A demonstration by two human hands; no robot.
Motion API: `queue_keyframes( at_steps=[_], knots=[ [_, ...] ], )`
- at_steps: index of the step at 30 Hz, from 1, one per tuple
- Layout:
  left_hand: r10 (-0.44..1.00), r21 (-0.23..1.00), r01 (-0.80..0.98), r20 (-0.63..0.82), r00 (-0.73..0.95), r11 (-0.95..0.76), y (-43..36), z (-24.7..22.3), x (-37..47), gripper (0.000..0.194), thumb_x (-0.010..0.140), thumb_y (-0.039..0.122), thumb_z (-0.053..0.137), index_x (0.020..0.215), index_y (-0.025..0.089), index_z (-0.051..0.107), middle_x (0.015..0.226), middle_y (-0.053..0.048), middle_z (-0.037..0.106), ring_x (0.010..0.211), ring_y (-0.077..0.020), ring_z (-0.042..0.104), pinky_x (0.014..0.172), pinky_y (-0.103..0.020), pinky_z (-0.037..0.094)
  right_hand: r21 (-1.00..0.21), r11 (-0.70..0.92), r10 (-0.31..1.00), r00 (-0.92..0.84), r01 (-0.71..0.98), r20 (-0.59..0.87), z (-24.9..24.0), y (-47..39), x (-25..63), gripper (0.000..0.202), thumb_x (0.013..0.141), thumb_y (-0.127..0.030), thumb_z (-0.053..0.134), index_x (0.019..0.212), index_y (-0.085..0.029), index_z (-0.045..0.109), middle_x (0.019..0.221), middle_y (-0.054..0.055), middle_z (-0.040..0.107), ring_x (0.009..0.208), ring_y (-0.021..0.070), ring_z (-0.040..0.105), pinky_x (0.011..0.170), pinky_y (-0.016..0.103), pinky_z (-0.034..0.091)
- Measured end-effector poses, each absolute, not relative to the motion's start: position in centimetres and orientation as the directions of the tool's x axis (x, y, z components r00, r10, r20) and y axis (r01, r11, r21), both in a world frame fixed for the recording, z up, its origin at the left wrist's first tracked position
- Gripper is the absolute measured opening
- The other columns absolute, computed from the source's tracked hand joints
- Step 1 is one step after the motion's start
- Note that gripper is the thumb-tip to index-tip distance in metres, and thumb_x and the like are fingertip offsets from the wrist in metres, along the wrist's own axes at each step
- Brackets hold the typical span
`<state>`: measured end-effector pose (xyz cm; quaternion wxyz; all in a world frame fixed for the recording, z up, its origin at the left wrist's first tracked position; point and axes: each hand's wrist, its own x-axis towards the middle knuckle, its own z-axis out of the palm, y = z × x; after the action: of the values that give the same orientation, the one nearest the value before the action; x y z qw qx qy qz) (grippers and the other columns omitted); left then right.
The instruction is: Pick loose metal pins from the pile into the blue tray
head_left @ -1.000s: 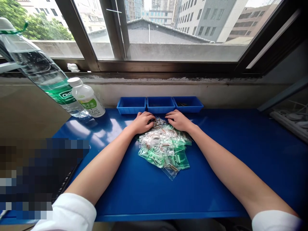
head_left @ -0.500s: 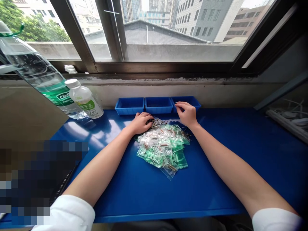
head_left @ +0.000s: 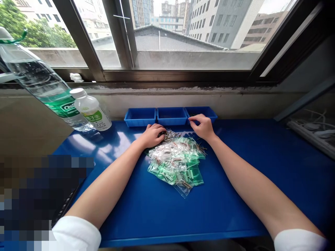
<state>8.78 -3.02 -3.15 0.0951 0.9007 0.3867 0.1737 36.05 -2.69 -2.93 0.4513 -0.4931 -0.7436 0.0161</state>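
Note:
My left hand (head_left: 153, 135) rests palm down at the back left of a heap, its fingers apart and bent over loose metal pins (head_left: 170, 135). The heap in front of it is clear and green plastic bags (head_left: 174, 158) holding thin metal and copper-coloured pieces. My right hand (head_left: 202, 126) is at the front edge of the right blue bin (head_left: 213, 118), thumb and forefinger pinched together. Whatever is between those fingertips is too small to make out. A few dark thin pieces show inside that bin, behind the hand.
Two more blue bins, a left one (head_left: 140, 122) and a middle one (head_left: 172, 121), stand in the row by the wall. A large water bottle (head_left: 56, 101) and a small white-capped bottle (head_left: 95, 116) stand at the left. Cables (head_left: 324, 130) lie at the right.
My right hand has drawn slightly back and down from over the right bin to its front edge. My left hand stays at the pins. The camera view has shifted a little.

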Motion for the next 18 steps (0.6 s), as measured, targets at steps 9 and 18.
queue_keyframes(
  at_steps=[9, 18],
  knots=[
    [0.736, 0.301, 0.672, 0.239, 0.633, -0.676, -3.23, -2.95, 8.85, 0.031, 0.087, 0.031, 0.042, 0.11, 0.023, 0.062, 0.121, -0.006, 0.063, 0.116, -0.0249, 0.051, 0.094, -0.043, 0.033, -0.464, 0.638, 0.768, -0.556, 0.615, 0.318, -3.08, -3.04, 34.95, 0.015, 0.08, -0.022, 0.061, 0.086, -0.022, 0.075, 0.093, 0.006, 0.069, 0.087, 0.0203, 0.063, 0.08, 0.033, 0.052],
    [0.734, 0.306, 0.668, 0.251, 0.631, -0.679, -3.14, -3.12, 8.82, 0.031, 0.087, 0.03, 0.043, 0.11, 0.023, 0.062, 0.12, -0.005, 0.063, 0.115, -0.0246, 0.052, 0.094, -0.044, 0.034, -0.513, 0.587, 0.809, -0.48, 0.626, 0.339, -2.43, -3.01, 35.05, 0.019, 0.086, -0.026, 0.051, 0.078, -0.018, 0.066, 0.084, 0.006, 0.064, 0.077, 0.0181, 0.06, 0.071, 0.031, 0.048]
  ],
)
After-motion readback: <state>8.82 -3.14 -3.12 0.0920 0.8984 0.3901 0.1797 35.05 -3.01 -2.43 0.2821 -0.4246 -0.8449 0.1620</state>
